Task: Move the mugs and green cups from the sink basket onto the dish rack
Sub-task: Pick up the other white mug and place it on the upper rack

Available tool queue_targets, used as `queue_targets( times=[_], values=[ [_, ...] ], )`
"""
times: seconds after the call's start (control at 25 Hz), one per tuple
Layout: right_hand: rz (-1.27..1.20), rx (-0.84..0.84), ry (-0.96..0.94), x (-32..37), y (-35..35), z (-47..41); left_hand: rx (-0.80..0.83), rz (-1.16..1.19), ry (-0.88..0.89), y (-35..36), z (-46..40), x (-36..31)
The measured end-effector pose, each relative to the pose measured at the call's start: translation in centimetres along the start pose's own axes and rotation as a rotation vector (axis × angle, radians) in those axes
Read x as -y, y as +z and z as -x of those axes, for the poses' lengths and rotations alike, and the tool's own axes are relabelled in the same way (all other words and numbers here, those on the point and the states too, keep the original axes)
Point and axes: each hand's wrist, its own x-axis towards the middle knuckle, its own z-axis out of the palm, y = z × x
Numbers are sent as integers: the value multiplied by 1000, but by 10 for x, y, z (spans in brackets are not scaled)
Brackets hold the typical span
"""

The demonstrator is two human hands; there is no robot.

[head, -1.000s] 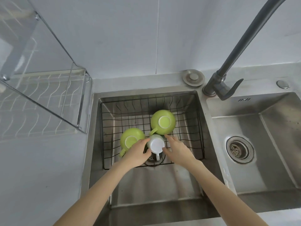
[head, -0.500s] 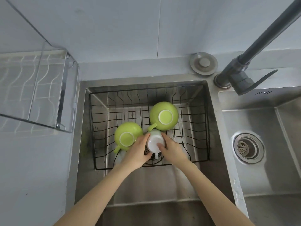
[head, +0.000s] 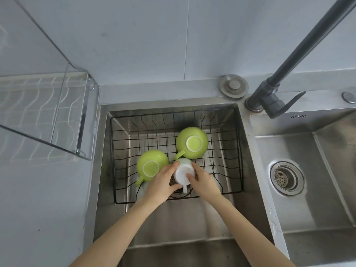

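Note:
A white mug [head: 183,172] stands upside down in the black wire sink basket [head: 238,151], its handle toward me. My left hand [head: 163,182] grips its left side and my right hand [head: 203,181] its right side. Two green cups sit upside down in the basket too: one [head: 151,165] just left of the mug, partly under my left hand, the other [head: 192,142] behind the mug. The dish rack [head: 44,116] stands on the counter to the left, with no dishes seen in it.
A dark faucet [head: 273,97] rises at the right of the basket sink. A second sink bowl with a drain [head: 286,177] lies further right. A round metal stopper [head: 233,85] rests on the rim behind the sinks.
Both hands have closed tighter round the white mug, the right fingers moving onto its base. The camera has tilted down and then swung slightly right.

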Motion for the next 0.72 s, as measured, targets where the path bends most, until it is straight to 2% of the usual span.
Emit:
queue_targets(
  times=[0.24, 0.4, 0.72],
  values=[
    [-22, -38, -48, 16, -18, 35, -53, -69, 131, -21, 24, -13],
    [53, -48, -124, 29, -29, 65, -102, -86, 209, -34, 46, -18],
    [252, -61, -394, 63, -45, 135, -192, 7, 391, -81, 99, -24]
  ],
)
